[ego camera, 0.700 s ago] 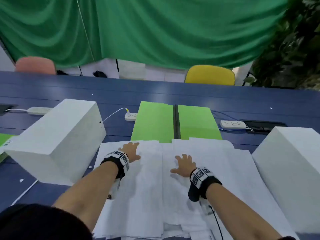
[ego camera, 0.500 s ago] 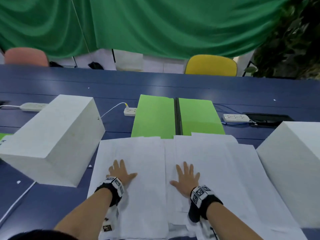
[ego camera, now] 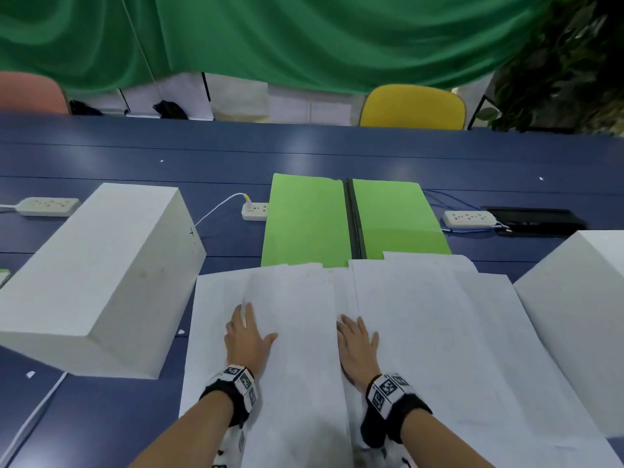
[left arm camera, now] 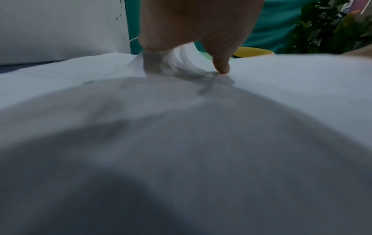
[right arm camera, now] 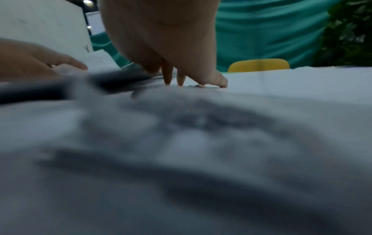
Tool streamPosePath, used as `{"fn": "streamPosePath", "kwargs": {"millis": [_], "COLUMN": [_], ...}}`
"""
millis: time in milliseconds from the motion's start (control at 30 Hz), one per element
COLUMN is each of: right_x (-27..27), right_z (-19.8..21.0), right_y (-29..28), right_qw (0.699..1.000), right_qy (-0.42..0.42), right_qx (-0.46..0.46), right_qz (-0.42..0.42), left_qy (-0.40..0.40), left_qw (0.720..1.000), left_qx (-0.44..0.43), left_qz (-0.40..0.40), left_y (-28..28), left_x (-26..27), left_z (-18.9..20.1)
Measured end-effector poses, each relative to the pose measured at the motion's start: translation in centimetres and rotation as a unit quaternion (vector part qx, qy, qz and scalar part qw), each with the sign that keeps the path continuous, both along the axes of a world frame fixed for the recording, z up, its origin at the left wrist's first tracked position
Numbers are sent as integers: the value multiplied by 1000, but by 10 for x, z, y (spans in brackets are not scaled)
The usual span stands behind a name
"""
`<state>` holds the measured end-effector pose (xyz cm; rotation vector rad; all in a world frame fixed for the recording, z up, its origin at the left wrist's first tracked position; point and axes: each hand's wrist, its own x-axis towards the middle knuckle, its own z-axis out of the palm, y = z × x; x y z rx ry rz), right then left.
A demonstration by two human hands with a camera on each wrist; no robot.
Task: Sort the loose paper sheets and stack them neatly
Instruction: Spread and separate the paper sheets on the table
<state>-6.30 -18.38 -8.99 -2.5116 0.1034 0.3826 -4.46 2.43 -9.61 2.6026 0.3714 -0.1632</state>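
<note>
Several white paper sheets (ego camera: 439, 332) lie spread and overlapping on the blue table (ego camera: 304, 153), in a left group (ego camera: 297, 315) and a wider right group. My left hand (ego camera: 248, 336) lies flat on the left group, fingers straight and together. In the left wrist view its thumb tip (left arm camera: 221, 68) presses the paper, and a few sheet edges (left arm camera: 181, 54) curl up beside the fingers. My right hand (ego camera: 358, 346) rests flat on the right group, just right of the seam. Its fingertips (right arm camera: 177, 80) touch the paper (right arm camera: 281, 82).
A large white box (ego camera: 94, 275) stands left of the sheets and another (ego camera: 580, 315) right of them. An open green folder (ego camera: 304, 221) lies just beyond the sheets. Power strips (ego camera: 255, 211) (ego camera: 469, 218) with cables sit farther back, and a yellow chair (ego camera: 412, 106) stands behind the table.
Both hands have slid back toward me over the sheets, the left one farthest, from the far edge. Their fingers have closed together. The sheets now lie a little more squared.
</note>
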Motion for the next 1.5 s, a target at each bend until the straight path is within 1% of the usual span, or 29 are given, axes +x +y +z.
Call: {"fn": "streamPosePath", "kwargs": {"millis": [33,100,167,233,300,333,367,433,467,500,567,633,700,767,800,833,867,900,933,967,1000,1033,1067,1133,1200,1267,1367,1433,1500], "right_x": [0,-3,-3,-2,3,5,5,7,9,11,18,24,29,34,36,38,39,41,42,44,47,50,51,54,52,48,39,40,43], "right_z": [0,2,1,2,3,1,4,7,6,8,6,7,2,1,3,6,10,15,19,28,39,53,71,114,156,185,198,187,168], "right_y": [4,14,22,29,28,26,24,18,12,4,-12,-24,-30,-35,-37,-42,-46,-51,-54,-56,-56,-56,-54,-52,-53,-54,-53,-51,-49], "right_qw": [999,994,981,953,912,907,913,944,960,969,971,962,962,955,946,929,904,872,844,820,805,804,812,826,804,792,801,817,841], "right_qy": [-8,-14,-22,-17,12,31,36,45,38,9,-40,-29,-13,-21,-27,-38,-44,-35,-8,18,36,30,-1,-111,-198,-249,-260,-235,-176], "right_qx": [46,106,186,284,374,381,374,312,260,220,179,195,236,274,295,330,379,442,499,544,573,579,572,541,551,552,539,526,512], "right_qz": [-22,-21,-44,-100,-167,-176,-157,-100,-99,-110,-153,-187,-140,-113,-133,-162,-194,-206,-198,-177,-151,-129,-118,-112,-106,-73,-20,-12,-14], "left_qy": [-3,-13,-19,-16,-15,-16,-16,-2,5,15,33,48,58,41,30,26,22,14,9,1,-11,-24,-39,-93,-174,-248,-314,-333,-337], "left_qw": [1000,997,995,993,992,992,992,984,975,965,935,900,898,898,891,879,870,865,862,864,870,876,884,890,878,859,836,821,808], "left_qx": [-23,-74,-100,-113,-121,-122,-125,-168,-202,-234,-327,-421,-433,-438,-454,-477,-493,-501,-507,-501,-489,-476,-458,-435,-435,-441,-445,-461,-483], "left_qz": [4,7,-2,2,11,15,21,57,89,118,134,100,47,7,-4,-9,-10,-13,-26,-42,-55,-72,-85,-103,-96,-77,-65,-46,-15], "left_y": [1,3,4,5,7,8,8,11,13,16,21,20,12,2,-2,-6,-10,-14,-17,-20,-22,-25,-27,-33,-38,-40,-42,-43,-43], "left_x": [0,0,0,1,0,-1,-2,0,2,4,7,5,3,4,4,4,5,7,9,12,16,18,20,18,16,12,5,1,-2], "left_z": [0,-1,0,1,4,5,7,10,10,9,13,22,28,31,34,41,54,69,86,103,118,132,144,172,198,219,226,218,201]}}
